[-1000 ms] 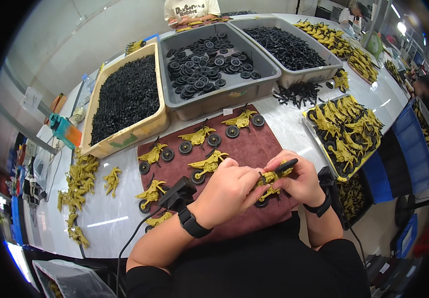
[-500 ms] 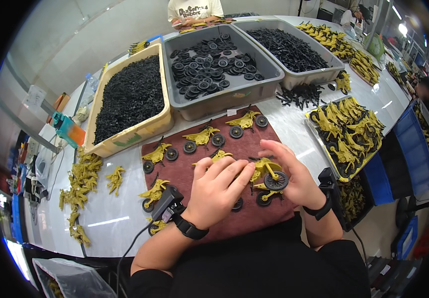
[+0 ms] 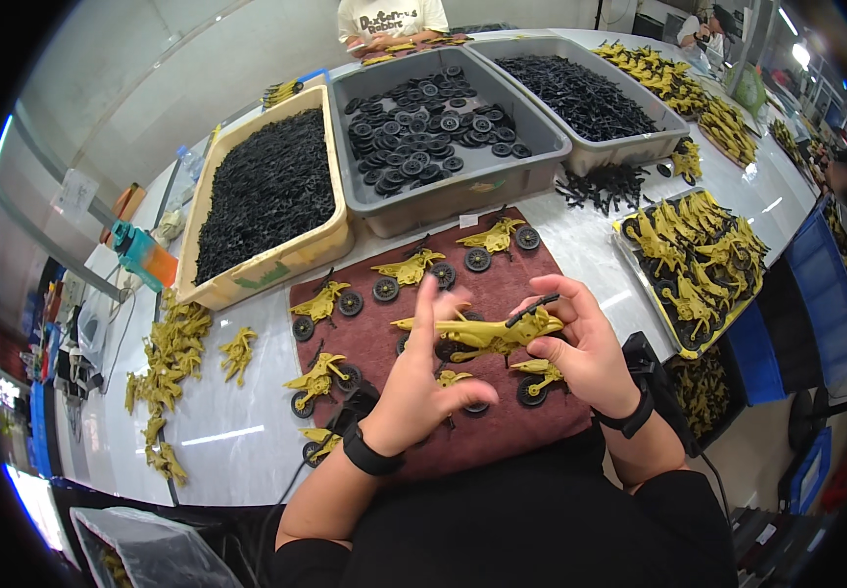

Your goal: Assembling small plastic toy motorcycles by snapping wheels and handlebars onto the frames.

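My right hand (image 3: 590,348) grips a yellow toy motorcycle (image 3: 490,336) by its front end, thumb below and fingers behind. A black handlebar sticks up from the toy between the fingers. My left hand (image 3: 409,387) is open at the toy's tail, with thumb and fingers spread apart; whether it touches the tail I cannot tell. Both hands hover over a red-brown cloth (image 3: 541,441). Several more yellow toy motorcycles (image 3: 407,268) with black wheels lie on it in rows, some partly hidden by my hands.
Beyond the cloth stand a cream bin (image 3: 271,267) of small black parts, a grey bin (image 3: 458,191) of black wheels and another grey bin (image 3: 629,150) of black parts. Loose yellow parts (image 3: 176,343) lie at left. A tray (image 3: 683,348) of yellow-and-black pieces sits at right.
My left hand has opened and drawn back to the left from the toy motorcycle. In my right hand, the toy has turned so its side and handlebar now show.
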{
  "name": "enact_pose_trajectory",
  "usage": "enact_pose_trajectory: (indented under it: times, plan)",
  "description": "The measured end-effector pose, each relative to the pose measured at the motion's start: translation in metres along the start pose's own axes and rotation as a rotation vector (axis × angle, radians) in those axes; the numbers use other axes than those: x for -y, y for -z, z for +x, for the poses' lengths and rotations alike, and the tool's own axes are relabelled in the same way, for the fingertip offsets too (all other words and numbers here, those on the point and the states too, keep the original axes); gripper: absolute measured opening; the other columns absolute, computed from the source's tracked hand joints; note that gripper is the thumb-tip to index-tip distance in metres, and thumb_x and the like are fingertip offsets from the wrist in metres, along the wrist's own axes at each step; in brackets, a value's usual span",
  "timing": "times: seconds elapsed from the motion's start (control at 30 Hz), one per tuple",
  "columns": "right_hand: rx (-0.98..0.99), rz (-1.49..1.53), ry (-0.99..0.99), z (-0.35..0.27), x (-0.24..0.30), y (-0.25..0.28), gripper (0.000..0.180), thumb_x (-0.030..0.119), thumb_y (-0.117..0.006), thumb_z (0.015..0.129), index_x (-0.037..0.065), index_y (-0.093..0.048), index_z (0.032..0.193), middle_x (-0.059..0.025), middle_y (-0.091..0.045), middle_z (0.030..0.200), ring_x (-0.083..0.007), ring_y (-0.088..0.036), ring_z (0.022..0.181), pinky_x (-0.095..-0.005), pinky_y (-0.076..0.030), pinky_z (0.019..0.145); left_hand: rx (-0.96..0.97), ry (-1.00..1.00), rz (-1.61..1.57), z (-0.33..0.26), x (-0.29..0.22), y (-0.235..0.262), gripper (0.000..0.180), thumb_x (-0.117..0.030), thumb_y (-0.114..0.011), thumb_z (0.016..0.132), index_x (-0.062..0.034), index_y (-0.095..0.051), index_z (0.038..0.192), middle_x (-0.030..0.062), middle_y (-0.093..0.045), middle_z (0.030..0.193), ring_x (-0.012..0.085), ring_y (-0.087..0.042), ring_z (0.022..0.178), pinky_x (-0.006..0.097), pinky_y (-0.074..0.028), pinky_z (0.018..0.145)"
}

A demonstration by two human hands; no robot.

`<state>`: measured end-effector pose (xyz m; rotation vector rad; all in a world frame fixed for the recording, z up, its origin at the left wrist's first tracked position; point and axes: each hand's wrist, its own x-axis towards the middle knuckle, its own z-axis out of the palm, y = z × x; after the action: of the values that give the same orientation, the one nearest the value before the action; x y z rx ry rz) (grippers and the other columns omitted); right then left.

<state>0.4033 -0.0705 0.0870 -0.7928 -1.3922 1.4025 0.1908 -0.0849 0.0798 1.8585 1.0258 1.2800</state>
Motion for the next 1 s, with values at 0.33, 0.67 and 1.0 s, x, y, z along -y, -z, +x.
enact_pose_trajectory:
  times: [0.33, 0.67, 1.0]
  plan:
    - [0.037, -0.053, 0.023, 0.0, -0.011, -0.01, 0.032, -0.005, -0.063, 0.083, -0.002, -0.059, 0.114, -0.0062, -0.062, 0.104, -0.0118, -0.06, 0.095, -0.025, -0.05, 0.082, 0.025, 0.173, -0.277, -0.009, -0.007, 0.002, 0.027, -0.006, -0.063, 0.088, -0.0023, -0.062, 0.115, 0.0088, -0.07, 0.099, 0.0094, -0.065, 0.085, 0.023, -0.051, 0.073]
    - [0.035, -0.18, -0.097, 0.019, -0.014, -0.01, 0.025, 0.0, -0.057, 0.088, 0.002, -0.061, 0.113, -0.0003, -0.063, 0.091, -0.0044, -0.053, 0.078, -0.0208, -0.045, 0.068, 0.07, 0.305, -0.155, -0.012, -0.002, 0.018, 0.039, -0.011, -0.064, 0.09, 0.0, -0.053, 0.126, 0.0113, -0.065, 0.112, 0.0169, -0.061, 0.105, 0.032, -0.048, 0.091]
    - [-0.089, -0.787, -0.209, 0.056, -0.078, 0.086, 0.031, 0.012, -0.061, 0.089, -0.004, -0.048, 0.111, -0.0169, -0.062, 0.095, -0.0243, -0.062, 0.085, -0.0351, -0.049, 0.075, -0.415, 0.282, 0.743, -0.061, 0.071, 0.174, 0.034, -0.005, -0.059, 0.086, -0.0049, -0.056, 0.12, 0.0109, -0.067, 0.104, 0.0213, -0.064, 0.094, 0.031, -0.05, 0.074]
